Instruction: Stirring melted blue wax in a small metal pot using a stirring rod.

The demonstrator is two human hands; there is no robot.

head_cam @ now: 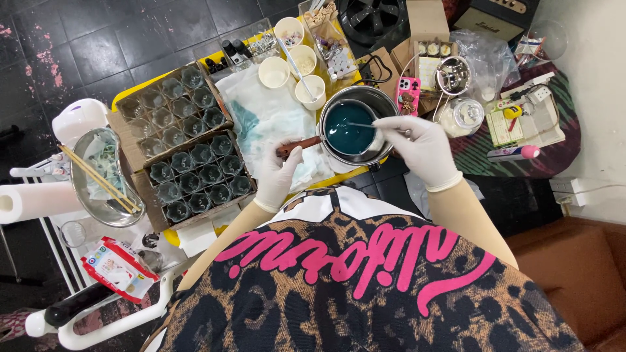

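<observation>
A metal pot of dark teal liquid stands on a cloth-covered yellow table. My left hand, in a white glove, grips the pot's brown wooden handle. My right hand, also gloved, holds a thin metal stirrer whose tip dips into the teal liquid.
Two cardboard trays of small glass cups lie left of the pot. Paper cups stand behind it. A metal bowl with wooden sticks and a paper towel roll are far left. Jars, a phone and boxes crowd the right.
</observation>
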